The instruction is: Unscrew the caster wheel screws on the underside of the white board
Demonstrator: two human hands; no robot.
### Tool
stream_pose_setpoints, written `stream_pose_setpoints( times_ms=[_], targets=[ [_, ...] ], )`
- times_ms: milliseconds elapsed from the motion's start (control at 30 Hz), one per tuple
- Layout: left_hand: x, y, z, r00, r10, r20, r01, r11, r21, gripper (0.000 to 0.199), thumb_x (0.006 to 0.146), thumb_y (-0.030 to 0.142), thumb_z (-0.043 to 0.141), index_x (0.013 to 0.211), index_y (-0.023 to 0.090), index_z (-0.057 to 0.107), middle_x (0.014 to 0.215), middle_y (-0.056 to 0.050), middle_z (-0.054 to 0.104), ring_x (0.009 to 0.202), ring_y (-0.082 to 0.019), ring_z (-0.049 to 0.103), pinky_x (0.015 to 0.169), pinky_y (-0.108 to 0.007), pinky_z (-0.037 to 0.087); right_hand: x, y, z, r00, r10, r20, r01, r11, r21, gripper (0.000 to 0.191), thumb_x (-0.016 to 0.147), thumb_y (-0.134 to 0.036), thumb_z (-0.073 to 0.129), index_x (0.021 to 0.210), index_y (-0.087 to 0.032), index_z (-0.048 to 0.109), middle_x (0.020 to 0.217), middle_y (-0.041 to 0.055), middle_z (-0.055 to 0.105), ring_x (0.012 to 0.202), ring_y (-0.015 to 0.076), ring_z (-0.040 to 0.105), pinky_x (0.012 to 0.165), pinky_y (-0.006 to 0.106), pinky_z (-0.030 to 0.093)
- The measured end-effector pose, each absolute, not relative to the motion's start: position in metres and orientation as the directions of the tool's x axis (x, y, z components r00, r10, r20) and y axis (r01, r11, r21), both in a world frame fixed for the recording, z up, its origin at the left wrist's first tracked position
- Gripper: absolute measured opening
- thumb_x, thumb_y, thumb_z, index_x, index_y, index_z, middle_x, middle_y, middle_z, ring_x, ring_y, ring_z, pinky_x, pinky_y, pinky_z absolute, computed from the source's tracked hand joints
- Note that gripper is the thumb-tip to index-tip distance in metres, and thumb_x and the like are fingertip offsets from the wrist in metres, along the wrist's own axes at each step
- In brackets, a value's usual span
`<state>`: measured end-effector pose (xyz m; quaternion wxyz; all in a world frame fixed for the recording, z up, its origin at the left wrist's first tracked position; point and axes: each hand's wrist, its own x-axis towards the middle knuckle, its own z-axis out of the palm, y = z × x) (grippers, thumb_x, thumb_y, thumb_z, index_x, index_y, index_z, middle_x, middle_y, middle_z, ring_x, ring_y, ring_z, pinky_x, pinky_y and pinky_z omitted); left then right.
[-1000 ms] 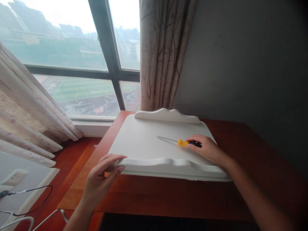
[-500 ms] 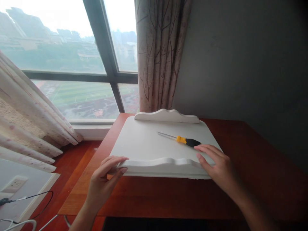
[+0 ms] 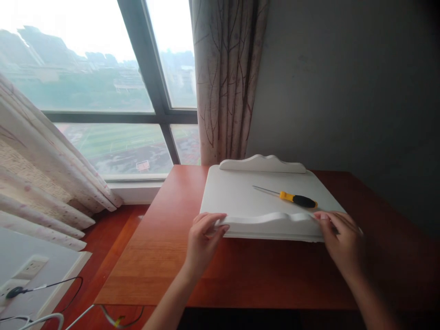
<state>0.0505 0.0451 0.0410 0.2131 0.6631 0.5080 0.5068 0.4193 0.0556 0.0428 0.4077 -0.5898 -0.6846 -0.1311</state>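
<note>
A white board [image 3: 237, 192] lies flat on the reddish-brown table, with a wavy-edged white strip along its front [image 3: 268, 221] and a matching strip along its back [image 3: 263, 164]. My left hand [image 3: 206, 233] pinches the left end of the front strip between thumb and fingers. At the other end, my right hand [image 3: 340, 236] has its thumb and fingers closed on the strip's right corner. A screwdriver [image 3: 299, 199] with a yellow and black handle rests on the board, its metal tip toward the left and its handle end close behind my right fingers.
The wooden table [image 3: 151, 256] extends around the board. Behind it are a grey wall [image 3: 326, 91] and a patterned curtain [image 3: 227, 82]. To the left are a window [image 3: 103, 146], another curtain [image 3: 41, 165], and a wall socket [image 3: 32, 267] with a black plug and cables.
The board has shifted right across the table, carrying the screwdriver on it. Both hands moved along, and my right hand went from resting near the screwdriver handle to gripping the front strip's right end.
</note>
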Motion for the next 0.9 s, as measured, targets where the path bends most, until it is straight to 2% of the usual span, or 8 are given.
stream_pose_setpoints(
  times_ms=[200, 500, 733, 900],
  targets=[
    [0.110, 0.067, 0.043, -0.007, 0.859, 0.511, 0.475, -0.447, 0.758, 0.013, 0.088, 0.022, 0.073, 0.101, 0.022, 0.075, 0.092, -0.003, 0.075, 0.090, -0.021, 0.065, 0.088, -0.035, 0.048, 0.480, 0.078, 0.034, 0.027, 0.678, 0.734, 0.948, 0.215, -0.234, 0.035, 0.099, -0.036, 0.041, 0.083, -0.022, 0.069, 0.086, 0.0105, 0.074, 0.088, 0.0253, 0.065, 0.086, 0.039, 0.047],
    [0.161, 0.092, 0.031, -0.006, 0.866, 0.500, 0.482, -0.435, 0.760, 0.015, 0.087, 0.025, 0.076, 0.102, 0.023, 0.075, 0.098, -0.004, 0.078, 0.093, -0.023, 0.066, 0.093, -0.038, 0.043, 0.541, 0.113, 0.021, 0.145, 0.717, 0.682, 0.942, 0.112, -0.317, 0.039, 0.089, -0.045, 0.042, 0.076, -0.023, 0.071, 0.087, 0.0174, 0.072, 0.085, 0.0247, 0.067, 0.083, 0.038, 0.047],
    [0.187, 0.106, 0.026, -0.014, 0.866, 0.499, 0.467, -0.436, 0.770, 0.016, 0.087, 0.027, 0.077, 0.102, 0.024, 0.074, 0.099, -0.003, 0.078, 0.095, -0.023, 0.066, 0.096, -0.038, 0.041, 0.560, 0.121, 0.022, 0.194, 0.701, 0.686, 0.940, 0.068, -0.335, 0.032, 0.082, -0.041, 0.044, 0.071, -0.024, 0.068, 0.087, 0.0197, 0.070, 0.085, 0.0268, 0.065, 0.077, 0.041, 0.046],
    [0.206, 0.113, 0.024, 0.008, 0.872, 0.489, 0.438, -0.442, 0.782, 0.018, 0.086, 0.027, 0.078, 0.103, 0.024, 0.074, 0.100, -0.003, 0.079, 0.095, -0.023, 0.067, 0.096, -0.039, 0.041, 0.577, 0.123, 0.023, 0.267, 0.707, 0.655, 0.930, -0.009, -0.368, 0.027, 0.075, -0.037, 0.044, 0.073, -0.025, 0.068, 0.090, 0.0194, 0.070, 0.089, 0.0303, 0.063, 0.079, 0.044, 0.044]
  ],
)
